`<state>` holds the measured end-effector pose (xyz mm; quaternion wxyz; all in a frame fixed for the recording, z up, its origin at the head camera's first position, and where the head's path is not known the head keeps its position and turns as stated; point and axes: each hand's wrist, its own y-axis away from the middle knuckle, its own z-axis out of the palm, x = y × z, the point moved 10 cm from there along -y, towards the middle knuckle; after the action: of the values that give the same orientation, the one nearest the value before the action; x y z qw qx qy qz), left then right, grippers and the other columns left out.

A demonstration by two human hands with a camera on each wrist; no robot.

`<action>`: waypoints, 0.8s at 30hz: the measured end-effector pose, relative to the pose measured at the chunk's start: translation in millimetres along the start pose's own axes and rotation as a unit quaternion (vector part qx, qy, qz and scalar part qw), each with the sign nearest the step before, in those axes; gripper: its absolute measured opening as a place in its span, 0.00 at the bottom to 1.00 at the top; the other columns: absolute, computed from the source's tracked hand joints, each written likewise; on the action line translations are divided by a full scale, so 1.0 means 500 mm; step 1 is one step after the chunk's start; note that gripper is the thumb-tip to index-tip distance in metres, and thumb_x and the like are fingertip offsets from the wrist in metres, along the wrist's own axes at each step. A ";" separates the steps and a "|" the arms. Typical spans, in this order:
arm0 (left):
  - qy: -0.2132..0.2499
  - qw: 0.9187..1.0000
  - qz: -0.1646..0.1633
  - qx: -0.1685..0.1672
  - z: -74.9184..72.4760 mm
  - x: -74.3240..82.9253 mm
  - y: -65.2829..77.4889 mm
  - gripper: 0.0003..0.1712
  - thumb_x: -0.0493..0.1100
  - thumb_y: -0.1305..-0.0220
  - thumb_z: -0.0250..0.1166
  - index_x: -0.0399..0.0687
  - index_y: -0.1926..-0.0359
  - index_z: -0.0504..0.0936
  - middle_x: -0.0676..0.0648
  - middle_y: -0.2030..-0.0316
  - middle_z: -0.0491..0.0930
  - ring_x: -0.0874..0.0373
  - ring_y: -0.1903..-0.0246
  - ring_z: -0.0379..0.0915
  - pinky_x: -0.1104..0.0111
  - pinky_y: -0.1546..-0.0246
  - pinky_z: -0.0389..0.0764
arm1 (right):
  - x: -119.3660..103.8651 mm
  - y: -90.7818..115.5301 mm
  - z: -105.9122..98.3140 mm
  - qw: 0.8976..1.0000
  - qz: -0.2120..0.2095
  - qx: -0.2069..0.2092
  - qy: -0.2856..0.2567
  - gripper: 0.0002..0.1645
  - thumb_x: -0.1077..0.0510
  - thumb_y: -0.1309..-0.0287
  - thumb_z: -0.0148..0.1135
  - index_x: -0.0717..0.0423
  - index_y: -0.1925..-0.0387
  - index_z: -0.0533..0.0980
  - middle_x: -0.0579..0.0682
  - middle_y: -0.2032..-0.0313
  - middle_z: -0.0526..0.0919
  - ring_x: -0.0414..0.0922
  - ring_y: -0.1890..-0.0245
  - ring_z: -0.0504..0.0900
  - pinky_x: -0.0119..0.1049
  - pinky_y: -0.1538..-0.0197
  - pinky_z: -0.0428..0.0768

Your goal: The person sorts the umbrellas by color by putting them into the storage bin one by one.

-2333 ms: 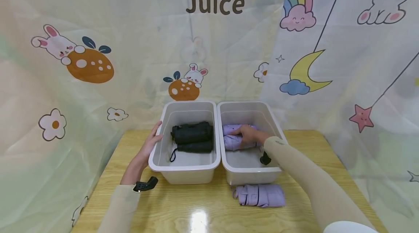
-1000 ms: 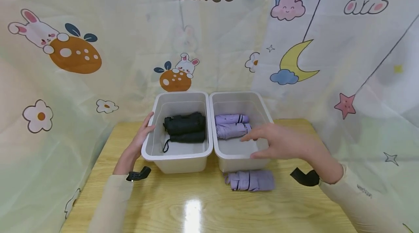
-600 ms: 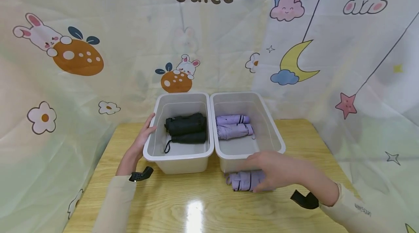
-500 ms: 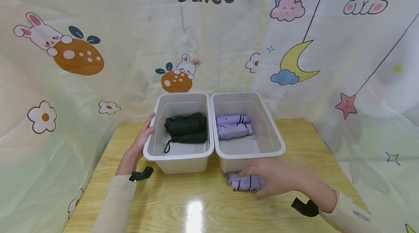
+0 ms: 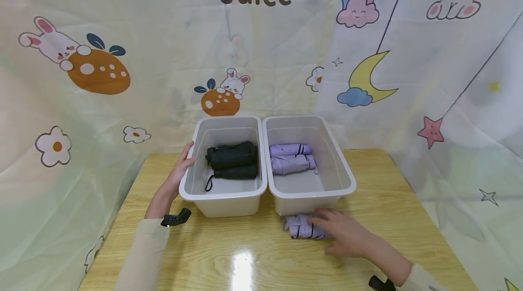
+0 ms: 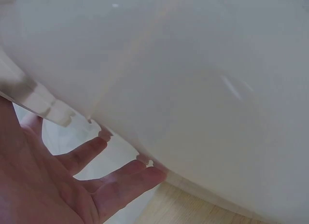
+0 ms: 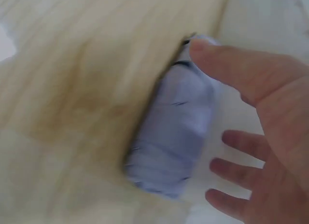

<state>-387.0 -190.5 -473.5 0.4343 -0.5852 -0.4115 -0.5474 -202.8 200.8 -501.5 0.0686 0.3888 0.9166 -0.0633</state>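
My left hand (image 5: 175, 178) lies along the outer left side of the left white bin (image 5: 224, 197). In the left wrist view, that hand's straight fingertips (image 6: 155, 175) touch the bin's wall. A folded lilac umbrella (image 5: 300, 227) lies on the table in front of the right bin (image 5: 309, 194). Over its right end, my right hand (image 5: 347, 235) reaches with fingers spread. The right wrist view has the umbrella (image 7: 169, 122) between the thumb and the other fingers, blurred, with the thumb overlapping its far end.
Two black folded umbrellas (image 5: 232, 155) lie in the left bin. Two more lilac umbrellas (image 5: 293, 164) lie side by side in the right bin. The bins stand edge to edge on a wooden table (image 5: 196, 254), before a printed cloth backdrop (image 5: 171, 55).
My right hand has let go of a lilac umbrella inside the right bin, pulled out and come down to the one on the table. The left hand stays at its bin.
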 end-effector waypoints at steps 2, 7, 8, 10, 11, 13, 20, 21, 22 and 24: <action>-0.002 1.000 0.000 0.001 -0.001 -0.001 0.001 0.35 0.46 0.21 0.41 0.63 0.23 0.35 0.43 0.25 0.36 0.37 0.30 0.43 0.40 0.38 0.55 | 0.013 0.005 0.011 1.000 0.009 0.014 0.000 0.52 0.47 0.63 0.79 0.51 0.34 0.69 0.59 0.39 0.71 0.59 0.41 0.69 0.63 0.47 0.69; 0.000 1.000 0.001 -0.002 -0.001 -0.001 0.000 0.35 0.47 0.21 0.41 0.65 0.23 0.36 0.44 0.25 0.37 0.38 0.30 0.42 0.39 0.39 0.54 | 0.041 0.009 0.036 0.998 0.022 0.061 0.006 0.53 0.44 0.64 0.79 0.49 0.33 0.69 0.57 0.42 0.72 0.59 0.45 0.71 0.61 0.49 0.71; -0.001 1.000 0.001 -0.004 0.000 -0.001 0.000 0.35 0.47 0.21 0.42 0.65 0.23 0.35 0.44 0.25 0.36 0.38 0.30 0.42 0.39 0.39 0.54 | 0.045 0.008 0.040 0.997 0.023 0.069 0.009 0.53 0.43 0.65 0.79 0.49 0.34 0.70 0.56 0.44 0.73 0.58 0.46 0.71 0.59 0.50 0.72; -0.002 1.000 0.001 -0.005 0.001 -0.001 0.000 0.35 0.47 0.21 0.42 0.65 0.23 0.35 0.45 0.25 0.36 0.38 0.30 0.41 0.39 0.38 0.54 | 0.054 0.006 0.047 0.996 0.026 0.085 0.014 0.50 0.41 0.65 0.79 0.47 0.36 0.72 0.53 0.47 0.73 0.55 0.48 0.71 0.56 0.51 0.72; -0.004 1.000 0.001 -0.004 0.001 -0.002 0.000 0.35 0.47 0.21 0.42 0.65 0.23 0.35 0.44 0.25 0.36 0.38 0.30 0.41 0.39 0.38 0.54 | 0.058 0.005 0.050 0.995 0.026 0.091 0.015 0.49 0.40 0.65 0.79 0.46 0.37 0.74 0.52 0.49 0.74 0.53 0.49 0.71 0.55 0.51 0.73; -0.006 1.000 0.003 -0.003 0.000 -0.001 0.001 0.35 0.47 0.21 0.41 0.64 0.23 0.35 0.44 0.25 0.36 0.37 0.30 0.42 0.39 0.39 0.54 | 0.062 0.003 0.053 0.994 0.022 0.105 0.016 0.47 0.38 0.65 0.79 0.45 0.40 0.75 0.50 0.51 0.74 0.51 0.50 0.72 0.53 0.51 0.73; -0.004 1.000 0.004 0.000 -0.004 0.005 -0.001 0.36 0.47 0.22 0.41 0.63 0.23 0.34 0.44 0.25 0.36 0.37 0.31 0.42 0.38 0.39 0.54 | 0.062 -0.006 0.085 0.995 0.015 0.100 -0.010 0.50 0.32 0.57 0.72 0.42 0.32 0.68 0.50 0.45 0.73 0.50 0.46 0.71 0.55 0.50 0.71; -0.001 1.000 0.002 0.000 -0.004 0.004 -0.001 0.36 0.47 0.22 0.41 0.64 0.23 0.34 0.44 0.25 0.36 0.37 0.30 0.41 0.38 0.39 0.54 | 0.059 -0.007 0.088 0.995 0.011 0.102 -0.013 0.50 0.32 0.55 0.71 0.42 0.31 0.67 0.50 0.45 0.74 0.50 0.46 0.71 0.54 0.51 0.72; 0.001 1.000 0.001 0.000 -0.003 0.003 -0.001 0.36 0.47 0.22 0.42 0.64 0.23 0.34 0.44 0.25 0.35 0.37 0.30 0.41 0.38 0.39 0.53 | 0.056 -0.007 0.091 0.994 0.006 0.108 -0.013 0.49 0.32 0.54 0.71 0.41 0.31 0.67 0.50 0.46 0.74 0.50 0.47 0.72 0.54 0.51 0.72; 0.004 1.000 -0.001 -0.003 0.001 0.000 -0.003 0.36 0.48 0.22 0.42 0.64 0.23 0.34 0.44 0.24 0.35 0.37 0.30 0.41 0.38 0.39 0.53 | 0.050 -0.005 0.089 0.991 -0.007 0.131 -0.012 0.46 0.35 0.55 0.72 0.42 0.33 0.71 0.48 0.49 0.76 0.48 0.50 0.73 0.51 0.54 0.74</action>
<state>-388.4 -189.6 -473.3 0.4342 -0.5837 -0.4084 -0.5513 -218.1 209.1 -549.7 0.0275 0.3874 0.9021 -0.1883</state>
